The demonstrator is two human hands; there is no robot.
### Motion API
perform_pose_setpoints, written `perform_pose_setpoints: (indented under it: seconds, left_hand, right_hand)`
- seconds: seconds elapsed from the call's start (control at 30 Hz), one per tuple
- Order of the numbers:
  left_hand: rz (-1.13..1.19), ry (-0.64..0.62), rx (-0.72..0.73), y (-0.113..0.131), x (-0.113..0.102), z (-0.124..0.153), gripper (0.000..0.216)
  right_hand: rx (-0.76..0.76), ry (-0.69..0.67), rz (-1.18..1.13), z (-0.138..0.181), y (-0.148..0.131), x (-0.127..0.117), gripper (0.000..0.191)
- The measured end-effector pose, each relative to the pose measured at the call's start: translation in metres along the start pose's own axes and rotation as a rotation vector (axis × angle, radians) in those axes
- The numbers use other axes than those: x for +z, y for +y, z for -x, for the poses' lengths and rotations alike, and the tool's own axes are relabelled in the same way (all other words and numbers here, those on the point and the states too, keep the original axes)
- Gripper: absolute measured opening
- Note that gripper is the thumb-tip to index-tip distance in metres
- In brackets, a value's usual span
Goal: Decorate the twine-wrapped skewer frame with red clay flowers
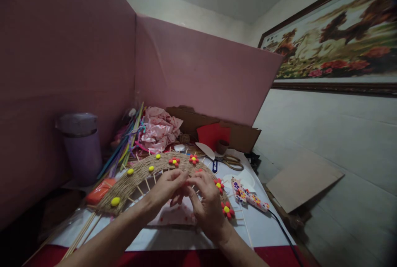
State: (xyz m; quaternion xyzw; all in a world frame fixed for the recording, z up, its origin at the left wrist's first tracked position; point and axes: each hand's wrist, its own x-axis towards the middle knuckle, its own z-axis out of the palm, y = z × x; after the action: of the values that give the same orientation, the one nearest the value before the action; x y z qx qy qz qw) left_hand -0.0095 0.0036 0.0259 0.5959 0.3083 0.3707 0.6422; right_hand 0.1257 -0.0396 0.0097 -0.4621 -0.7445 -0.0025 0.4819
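Observation:
My left hand (169,186) and my right hand (207,200) meet, fingertips pinched together, in front of a woven arch. Whatever is between the fingers is too small and hidden to make out. The arch (119,190) is wound from brown twine over thin sticks that poke out along both edges. Yellow discs (115,201) dot its left half. Red flowers with yellow centres, such as the one low on the right (227,210), sit along its top and right side. One red piece at the top is partly covered by my right hand. Pink dotted cloth (172,216) lies under the hands.
A floral-patterned glue gun (248,196) with a black cord lies right of the arch, near scissors (232,162). An orange-red packet (99,192) lies at left, before a purple bin (81,151). Behind are crumpled pink cloth (159,128), coloured stems and red card (212,135).

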Motion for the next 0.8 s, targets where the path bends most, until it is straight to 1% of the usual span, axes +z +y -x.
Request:
perform_pose_setpoints:
  seconds: [0.07, 0.17, 0.3, 0.37, 0.43, 0.6, 0.73, 0.8]
  left_hand:
    - [0.043, -0.027, 0.01, -0.006, -0.003, 0.002, 0.038]
    - [0.107, -0.013, 0.014, -0.013, -0.007, 0.004, 0.033]
    - [0.162, 0.066, 0.026, -0.017, -0.008, 0.008, 0.029]
    - [0.188, 0.087, 0.021, -0.018, -0.007, 0.009, 0.029]
    - [0.232, 0.073, 0.014, -0.021, -0.008, 0.01, 0.027]
    - [0.34, 0.057, -0.008, -0.025, -0.009, 0.01, 0.022]
    - [0.414, 0.111, -0.052, -0.024, -0.008, 0.009, 0.021]
    - [0.425, 0.118, -0.052, -0.023, -0.007, 0.009, 0.022]
  right_hand:
    - [-0.024, -0.01, 0.045, 0.003, 0.005, 0.001, 0.011]
    - [-0.08, -0.038, 0.074, 0.006, 0.008, 0.003, 0.014]
    - [-0.119, -0.104, 0.008, 0.008, 0.007, 0.004, 0.014]
    - [-0.091, -0.096, -0.027, 0.008, 0.006, 0.004, 0.011]
    - [-0.072, -0.072, -0.035, 0.008, 0.005, 0.004, 0.007]
    - [-0.097, -0.072, -0.044, 0.009, 0.007, 0.004, 0.009]
    - [-0.094, -0.041, -0.059, 0.009, 0.008, 0.004, 0.01]
    - [-0.084, -0.043, -0.062, 0.009, 0.008, 0.004, 0.008]
